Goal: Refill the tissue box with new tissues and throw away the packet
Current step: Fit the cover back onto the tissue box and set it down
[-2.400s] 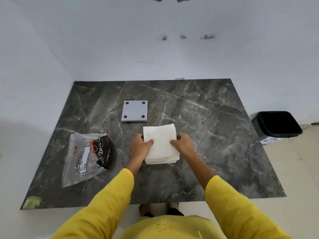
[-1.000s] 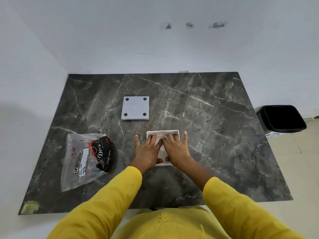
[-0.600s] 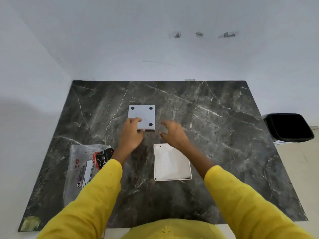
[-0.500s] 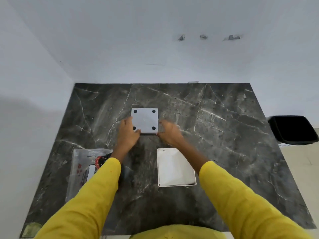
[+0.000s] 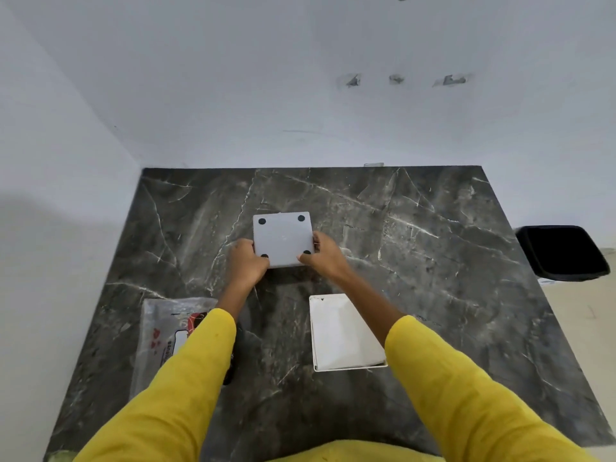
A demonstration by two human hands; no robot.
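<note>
Surface [image 5: 433, 248]: dark grey marble-patterned slab with pale veins, set into a white corner, walls along its far and left edges. On it: one open white tissue box [image 5: 346, 331], near centre-right, filled with white tissues; one clear plastic packet [image 5: 160, 331] with red and black print, near left, partly hidden under a yellow sleeve; one pale grey square lid [image 5: 282, 240] with four black dots, far centre, whether it rests flat cannot be told.

Two bare hands, left hand [image 5: 247, 261] and right hand [image 5: 325, 258]. Forearms bare from wrist to mid-forearm. Long loose sleeves [image 5: 186, 378], bright yellow, plain, softly creased. Same yellow cloth covers the chest [image 5: 350, 453] at bottom edge.
</note>
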